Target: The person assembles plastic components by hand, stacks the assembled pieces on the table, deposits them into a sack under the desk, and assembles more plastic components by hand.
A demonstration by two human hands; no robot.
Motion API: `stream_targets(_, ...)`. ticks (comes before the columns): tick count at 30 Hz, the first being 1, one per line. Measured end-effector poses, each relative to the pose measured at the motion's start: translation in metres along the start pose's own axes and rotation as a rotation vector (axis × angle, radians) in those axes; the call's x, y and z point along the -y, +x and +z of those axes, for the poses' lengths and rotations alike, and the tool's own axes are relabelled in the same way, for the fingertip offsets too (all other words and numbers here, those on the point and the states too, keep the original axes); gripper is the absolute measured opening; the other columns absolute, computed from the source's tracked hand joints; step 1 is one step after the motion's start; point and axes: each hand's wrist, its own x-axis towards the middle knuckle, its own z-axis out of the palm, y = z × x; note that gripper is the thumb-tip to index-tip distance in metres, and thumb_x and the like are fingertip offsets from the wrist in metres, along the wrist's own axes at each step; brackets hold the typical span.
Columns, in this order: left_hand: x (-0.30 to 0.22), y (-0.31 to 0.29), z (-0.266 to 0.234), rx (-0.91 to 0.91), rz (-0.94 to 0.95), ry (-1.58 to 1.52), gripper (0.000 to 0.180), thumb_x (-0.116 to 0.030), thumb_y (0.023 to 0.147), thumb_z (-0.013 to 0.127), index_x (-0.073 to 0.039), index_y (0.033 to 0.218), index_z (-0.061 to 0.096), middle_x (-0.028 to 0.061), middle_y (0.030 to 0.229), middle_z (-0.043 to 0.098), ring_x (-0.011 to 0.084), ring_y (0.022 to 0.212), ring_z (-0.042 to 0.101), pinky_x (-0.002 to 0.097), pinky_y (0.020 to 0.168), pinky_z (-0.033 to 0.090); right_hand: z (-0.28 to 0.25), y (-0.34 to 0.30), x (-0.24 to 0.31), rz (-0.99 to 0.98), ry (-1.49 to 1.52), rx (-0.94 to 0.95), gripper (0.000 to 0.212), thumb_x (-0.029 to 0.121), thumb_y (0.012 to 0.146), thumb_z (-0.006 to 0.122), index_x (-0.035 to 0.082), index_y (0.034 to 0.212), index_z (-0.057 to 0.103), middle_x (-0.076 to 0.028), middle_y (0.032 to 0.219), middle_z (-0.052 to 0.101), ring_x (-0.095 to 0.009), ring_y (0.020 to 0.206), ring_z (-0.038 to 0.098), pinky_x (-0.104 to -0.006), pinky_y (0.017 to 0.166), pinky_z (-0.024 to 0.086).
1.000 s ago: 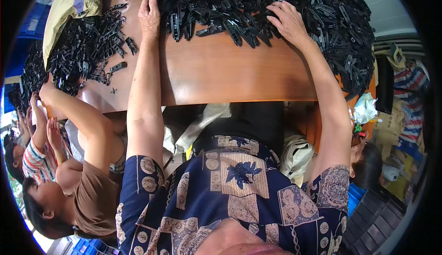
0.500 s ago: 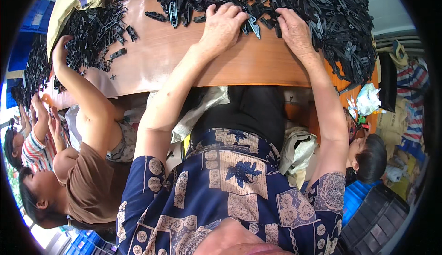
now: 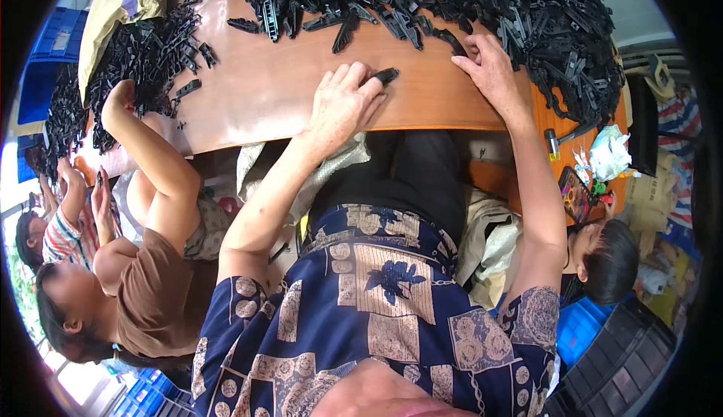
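Observation:
My left hand [image 3: 345, 107] is closed around a small black plastic part [image 3: 386, 76], just above the near edge of the brown table [image 3: 263, 101]. One end of that part sticks out past the fingers; the rest is hidden. Farther right, my right hand [image 3: 491, 72] has its thumb and forefinger at the tip of a long black plastic piece [image 3: 450, 41], which lies at the border of the heap. Beyond both hands spreads the big heap of black plastic parts [image 3: 557, 25]. A ladder-shaped part [image 3: 269, 20] lies at its left edge.
A co-worker's arm [image 3: 154, 146] reaches to another pile of black parts [image 3: 154, 48] at the left, beside a tan paper sack [image 3: 113, 10]. Right of me are a small hammer-like tool [image 3: 553, 144], a crumpled pale bag [image 3: 608, 153] and a child's head [image 3: 608, 260].
My left hand has drawn back from the heap toward the table's near edge, with a black part in it. The right hand has come slightly nearer to me, fingers now at a black piece.

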Motion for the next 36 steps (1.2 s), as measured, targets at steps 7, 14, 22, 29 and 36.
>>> stream_targets(7, 0.017, 0.003, -0.011, 0.076, -0.371, -0.480, 0.036, -0.001, 0.084, 0.065, -0.018, 0.115, 0.069, 0.0058, 0.112, 0.061, 0.0302, 0.112, 0.061, 0.0433, 0.096, 0.049, 0.004, 0.010, -0.004, -0.037, -0.108, -0.022, 0.028, 0.030, 0.092, 0.071, 0.007, 0.108, 0.068, -0.011, 0.100, 0.064, -0.033, 0.093, 0.066, -0.0458, 0.081, 0.051)
stream_targets(14, 0.028, 0.026, -0.014, 0.262, 0.215, 0.024, 0.036, -0.011, 0.085, 0.070, -0.014, 0.121, 0.066, 0.0084, 0.137, 0.053, 0.0300, 0.128, 0.049, 0.0445, 0.105, 0.042, 0.000, -0.005, 0.008, -0.014, -0.001, -0.009, 0.025, 0.027, 0.092, 0.071, 0.004, 0.102, 0.069, -0.010, 0.092, 0.066, -0.028, 0.082, 0.067, -0.0406, 0.074, 0.052)
stream_targets(22, 0.033, -0.003, -0.014, 0.075, -0.046, -0.154, 0.032, -0.019, 0.081, 0.077, -0.007, 0.108, 0.064, 0.0084, 0.100, 0.060, 0.0310, 0.099, 0.060, 0.0398, 0.087, 0.050, -0.002, -0.030, 0.081, -0.016, 0.225, 0.236, 0.022, 0.021, 0.090, 0.075, 0.003, 0.100, 0.066, -0.006, 0.066, 0.061, -0.019, 0.059, 0.060, -0.0327, 0.058, 0.049)
stream_targets(29, 0.046, -0.006, -0.005, -0.002, 0.006, -0.220, 0.025, -0.019, 0.078, 0.079, -0.006, 0.094, 0.067, 0.0089, 0.090, 0.059, 0.0312, 0.089, 0.058, 0.0410, 0.078, 0.050, -0.001, -0.018, 0.107, -0.351, -0.110, 0.380, 0.022, 0.026, 0.093, 0.069, 0.008, 0.093, 0.057, -0.012, 0.072, 0.067, -0.034, 0.070, 0.068, -0.0442, 0.059, 0.051)
stream_targets(36, 0.044, -0.004, -0.008, 0.098, -0.039, -0.231, 0.019, -0.021, 0.082, 0.075, -0.008, 0.095, 0.071, 0.0046, 0.092, 0.060, 0.0281, 0.094, 0.059, 0.0398, 0.085, 0.049, 0.010, -0.013, 0.111, -0.297, -0.069, 0.421, 0.023, 0.026, 0.093, 0.067, 0.008, 0.095, 0.053, -0.014, 0.072, 0.066, -0.038, 0.071, 0.067, -0.0483, 0.059, 0.050)
